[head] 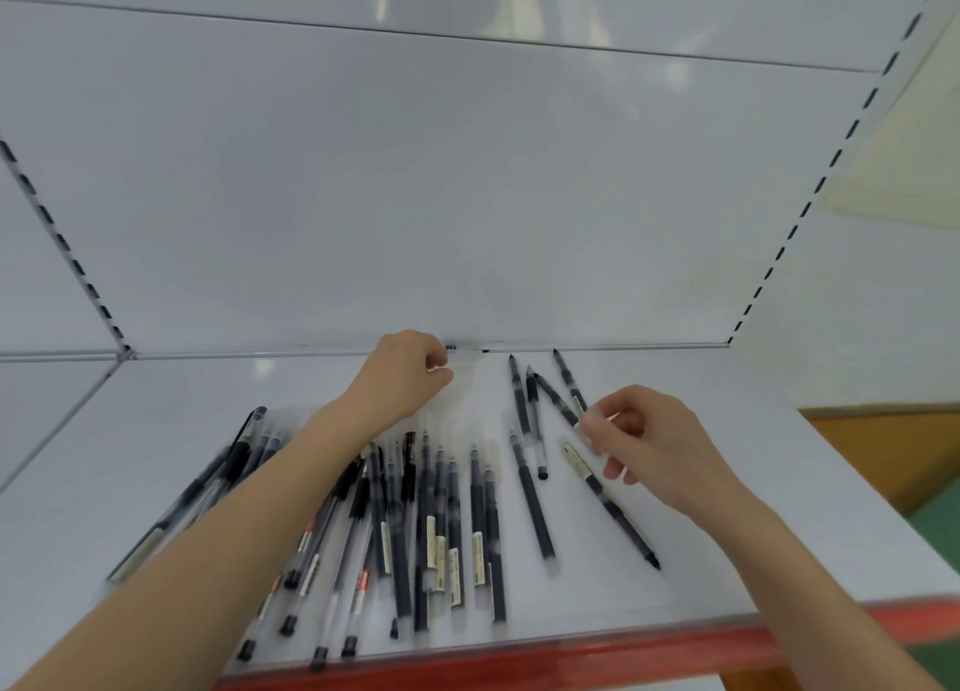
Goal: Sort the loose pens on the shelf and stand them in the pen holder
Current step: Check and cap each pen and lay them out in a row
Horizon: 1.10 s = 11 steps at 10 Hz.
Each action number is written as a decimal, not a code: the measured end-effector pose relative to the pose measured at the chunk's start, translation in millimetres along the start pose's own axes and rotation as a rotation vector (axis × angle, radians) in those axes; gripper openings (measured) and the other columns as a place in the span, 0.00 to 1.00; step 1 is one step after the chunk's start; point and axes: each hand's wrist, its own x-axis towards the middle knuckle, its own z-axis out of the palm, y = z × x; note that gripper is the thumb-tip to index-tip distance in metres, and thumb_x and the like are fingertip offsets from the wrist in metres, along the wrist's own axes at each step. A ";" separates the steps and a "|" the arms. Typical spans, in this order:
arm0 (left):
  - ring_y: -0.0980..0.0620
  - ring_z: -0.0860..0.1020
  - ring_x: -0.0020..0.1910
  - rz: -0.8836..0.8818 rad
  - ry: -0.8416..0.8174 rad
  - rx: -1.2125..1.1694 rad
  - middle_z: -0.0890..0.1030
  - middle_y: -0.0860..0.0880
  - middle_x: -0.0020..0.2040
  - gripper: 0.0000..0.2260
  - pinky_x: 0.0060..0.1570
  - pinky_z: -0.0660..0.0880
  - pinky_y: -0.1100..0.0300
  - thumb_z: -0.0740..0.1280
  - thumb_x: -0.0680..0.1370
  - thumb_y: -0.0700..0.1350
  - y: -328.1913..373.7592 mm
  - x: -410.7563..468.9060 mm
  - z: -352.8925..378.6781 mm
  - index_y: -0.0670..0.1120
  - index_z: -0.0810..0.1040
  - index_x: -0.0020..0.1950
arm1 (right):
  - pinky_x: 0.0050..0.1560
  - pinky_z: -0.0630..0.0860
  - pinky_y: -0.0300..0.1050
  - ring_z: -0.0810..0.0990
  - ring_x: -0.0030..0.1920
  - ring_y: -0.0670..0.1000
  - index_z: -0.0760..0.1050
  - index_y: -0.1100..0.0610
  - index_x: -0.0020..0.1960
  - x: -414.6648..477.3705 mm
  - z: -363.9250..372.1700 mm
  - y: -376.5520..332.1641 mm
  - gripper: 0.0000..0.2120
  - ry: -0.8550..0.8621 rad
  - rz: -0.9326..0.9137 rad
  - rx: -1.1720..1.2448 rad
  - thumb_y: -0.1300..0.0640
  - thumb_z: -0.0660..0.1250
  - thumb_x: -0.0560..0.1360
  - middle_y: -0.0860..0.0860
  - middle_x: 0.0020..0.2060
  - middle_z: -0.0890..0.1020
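Several dark pens (447, 524) lie loose in a heap on the white shelf (727, 524), mostly pointing front to back. More pens (519, 399) are scattered to the right near the back wall. A faint clear pen holder (466, 373) stands at the back edge of the shelf. My left hand (405, 373) reaches over the heap, and its curled fingers grip the holder's left side. My right hand (644, 436) hovers over the right-hand pens and pinches the labelled end of one dark pen (558, 399) between thumb and forefinger.
The shelf has a red front edge (571, 659) and a white back panel (415, 197). Slotted uprights (810, 202) run up both sides. An orange and green floor (893, 456) shows past the right end.
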 end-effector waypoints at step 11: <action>0.53 0.60 0.24 -0.071 -0.233 0.136 0.60 0.50 0.24 0.19 0.27 0.56 0.64 0.65 0.71 0.41 47.1 30.1 40.8 0.45 0.58 0.27 | 0.32 0.75 0.36 0.81 0.29 0.46 0.72 0.53 0.44 -9.9 -5.5 21.8 0.02 0.063 0.062 0.172 0.58 0.65 0.75 0.52 0.38 0.82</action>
